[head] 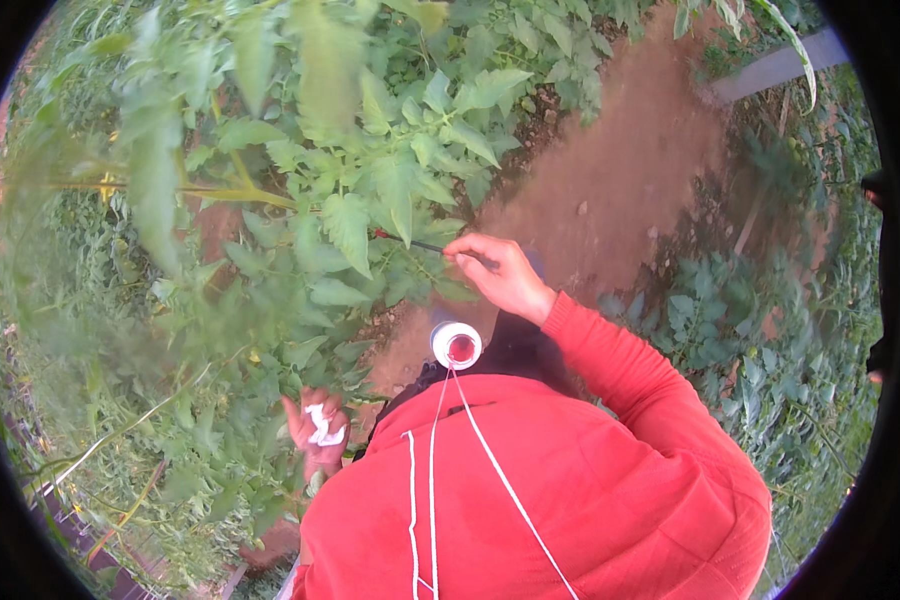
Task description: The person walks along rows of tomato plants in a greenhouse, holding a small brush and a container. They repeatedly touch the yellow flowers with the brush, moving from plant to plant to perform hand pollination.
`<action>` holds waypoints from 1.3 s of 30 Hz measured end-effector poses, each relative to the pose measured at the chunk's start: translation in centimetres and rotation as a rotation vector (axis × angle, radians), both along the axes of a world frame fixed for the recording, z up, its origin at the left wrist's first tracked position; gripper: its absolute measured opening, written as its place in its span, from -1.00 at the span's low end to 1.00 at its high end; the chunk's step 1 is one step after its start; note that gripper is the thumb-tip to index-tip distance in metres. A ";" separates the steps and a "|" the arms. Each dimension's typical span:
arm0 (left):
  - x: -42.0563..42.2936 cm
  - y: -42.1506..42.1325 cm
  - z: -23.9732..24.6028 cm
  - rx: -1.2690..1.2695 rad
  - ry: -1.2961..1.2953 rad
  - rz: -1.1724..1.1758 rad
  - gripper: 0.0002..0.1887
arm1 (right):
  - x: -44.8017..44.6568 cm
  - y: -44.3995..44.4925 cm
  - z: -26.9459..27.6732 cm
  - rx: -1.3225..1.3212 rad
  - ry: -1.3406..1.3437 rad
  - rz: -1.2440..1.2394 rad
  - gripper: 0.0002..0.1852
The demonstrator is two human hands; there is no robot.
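Note:
My right hand [499,270] pinches a thin dark stick, perhaps a small brush [420,244], whose red tip lies among the leaves of a tomato plant [397,180]. My left hand [319,431], palm up and fingers curled, holds a crumpled white tissue or cloth [322,426] low at the left. Against the front of my red top [532,480] a small white container [442,339] hangs from a white cord [487,454]; red shows inside its round opening.
Tomato foliage [232,330] fills the left side, with a near stem [240,195] crossing the upper left. A bare soil path [592,180] runs to the upper right. More plants [705,315] stand at right, and a grey beam [780,67] lies at the upper right.

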State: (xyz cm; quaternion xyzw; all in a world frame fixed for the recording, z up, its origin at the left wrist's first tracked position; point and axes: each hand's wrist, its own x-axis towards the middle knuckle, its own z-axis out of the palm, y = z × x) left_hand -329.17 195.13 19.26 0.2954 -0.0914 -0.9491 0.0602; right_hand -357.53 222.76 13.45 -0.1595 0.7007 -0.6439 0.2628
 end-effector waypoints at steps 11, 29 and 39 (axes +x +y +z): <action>-7.3 -0.8 0.6 -0.796 -0.632 -0.293 -0.66 | 1.2 -5.1 -0.9 0.100 0.518 0.195 -0.76; -21.7 5.2 -2.0 -0.534 -0.248 -0.383 -0.53 | 2.0 10.8 5.0 -0.069 -0.254 -0.351 -0.82; -26.0 3.6 0.4 0.259 0.389 -0.019 -0.64 | -2.0 15.6 6.4 -0.138 -0.290 -0.453 -0.81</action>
